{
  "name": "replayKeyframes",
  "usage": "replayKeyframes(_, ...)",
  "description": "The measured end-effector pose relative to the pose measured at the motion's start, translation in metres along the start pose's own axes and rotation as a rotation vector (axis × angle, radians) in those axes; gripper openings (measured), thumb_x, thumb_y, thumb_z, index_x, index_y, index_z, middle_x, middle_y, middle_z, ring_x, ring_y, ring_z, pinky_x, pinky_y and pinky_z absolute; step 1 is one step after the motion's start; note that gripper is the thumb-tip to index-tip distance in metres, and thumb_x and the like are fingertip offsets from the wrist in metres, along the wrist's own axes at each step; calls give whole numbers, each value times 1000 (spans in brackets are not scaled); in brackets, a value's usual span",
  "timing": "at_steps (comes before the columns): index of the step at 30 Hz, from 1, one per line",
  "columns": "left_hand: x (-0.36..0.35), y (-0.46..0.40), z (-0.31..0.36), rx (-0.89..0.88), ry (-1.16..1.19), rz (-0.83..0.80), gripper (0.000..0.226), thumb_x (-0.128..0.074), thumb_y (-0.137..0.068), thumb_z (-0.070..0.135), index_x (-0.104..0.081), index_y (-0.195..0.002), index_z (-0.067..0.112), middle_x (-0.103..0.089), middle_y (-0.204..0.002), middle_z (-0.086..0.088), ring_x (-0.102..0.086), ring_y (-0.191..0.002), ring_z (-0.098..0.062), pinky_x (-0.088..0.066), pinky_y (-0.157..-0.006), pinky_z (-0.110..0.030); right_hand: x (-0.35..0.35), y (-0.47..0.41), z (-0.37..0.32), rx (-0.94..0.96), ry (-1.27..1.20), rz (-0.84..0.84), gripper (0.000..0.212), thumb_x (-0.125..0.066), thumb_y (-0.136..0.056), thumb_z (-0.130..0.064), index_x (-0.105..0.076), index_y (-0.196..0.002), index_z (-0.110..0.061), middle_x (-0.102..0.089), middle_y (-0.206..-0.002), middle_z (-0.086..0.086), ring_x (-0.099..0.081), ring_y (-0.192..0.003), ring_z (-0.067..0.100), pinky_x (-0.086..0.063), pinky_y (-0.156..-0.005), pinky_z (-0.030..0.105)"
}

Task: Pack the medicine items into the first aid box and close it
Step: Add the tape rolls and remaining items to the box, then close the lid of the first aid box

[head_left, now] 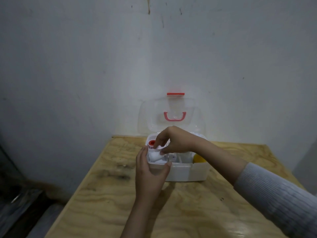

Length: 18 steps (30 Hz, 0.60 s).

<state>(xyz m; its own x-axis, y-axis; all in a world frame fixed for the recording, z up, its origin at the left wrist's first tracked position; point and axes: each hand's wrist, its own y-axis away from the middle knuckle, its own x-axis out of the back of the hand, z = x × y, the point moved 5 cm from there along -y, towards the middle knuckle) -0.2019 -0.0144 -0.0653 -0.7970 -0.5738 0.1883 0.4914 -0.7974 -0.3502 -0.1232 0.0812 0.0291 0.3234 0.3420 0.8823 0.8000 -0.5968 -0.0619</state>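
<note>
First aid box sits open at the far side of the plywood table, close to the wall. Clear lid stands upright behind it, with a pink handle and a red latch at the top edge.

Left hand wraps the box's front left corner, thumb on the left side and fingers on the front wall, holding it.

Right hand reaches across from the right, grey sleeve pushed up the forearm. Fingers are curled down into the left compartment, pinching a small white item; can't tell what it is.

Red-capped container is in the back left of the box, just beside the right fingertips. Yellow item sits in the right compartment, partly hidden by the forearm.
</note>
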Motion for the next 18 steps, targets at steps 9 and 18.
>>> replayKeyframes(9,-1,0,-3,-14,-34,12,81,-78,-70,34,-31,-136,39,-35,-133,22,-39,-121,-3,-44,-89,-19,94,30,58,-165,-130,688,23,-70,-79,-26,-70,-101,-19,-70,-107,0,-65,-93,16,-46,-69,14)
replayKeyframes(18,0,2,-3,-7,-44,30,80,-77,-70,34,-33,-137,36,-37,-135,18,-40,-125,-8,-47,-96,-28,106,28,93,-325,-6,744,60,-65,-82,-34,-41,-136,-25,-39,-127,14,-45,-118,29,-42,-99,41)
